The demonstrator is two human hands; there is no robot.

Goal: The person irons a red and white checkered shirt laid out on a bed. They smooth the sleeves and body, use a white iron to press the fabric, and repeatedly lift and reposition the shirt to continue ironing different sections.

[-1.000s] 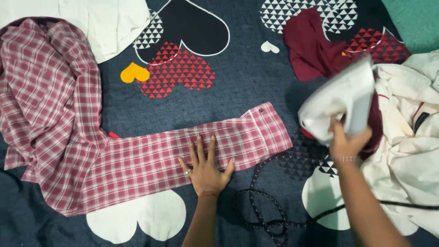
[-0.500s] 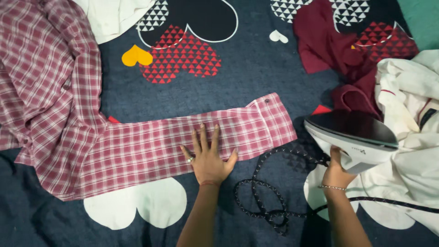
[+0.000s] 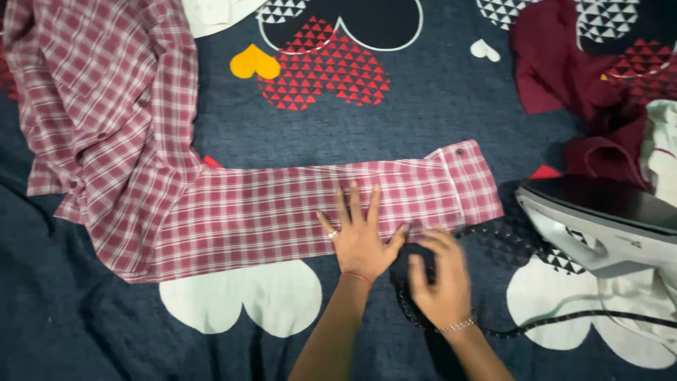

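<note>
Sleeve-smoothing stage here, by the look of it. The red and white checked shirt [image 3: 106, 120] is bunched up at the left, with one sleeve [image 3: 296, 208] stretched out flat across the dark heart-print bedsheet [image 3: 395, 134], its buttoned cuff [image 3: 471, 180] pointing right. The left hand [image 3: 358, 236] lies flat on the sleeve near the cuff end, fingers spread wide, gripping nothing, just pinning the cloth down. The right hand [image 3: 441, 282] sits just beside it, below the sleeve's lower edge and over the black braided cord [image 3: 508, 331]. It's blurred, so I can't tell if it's touching the cord or the sleeve; the fingers look loosely open and empty.

The iron [image 3: 599, 226] stands on its own well off to the right, soleplate facing up, next to a maroon garment [image 3: 564, 63] and some white cloth [image 3: 659, 148].

My guess: the sleeve needs its edge tugged straight while the flat hand holds it, and the cord kept out from under the fabric before any pressing.
</note>
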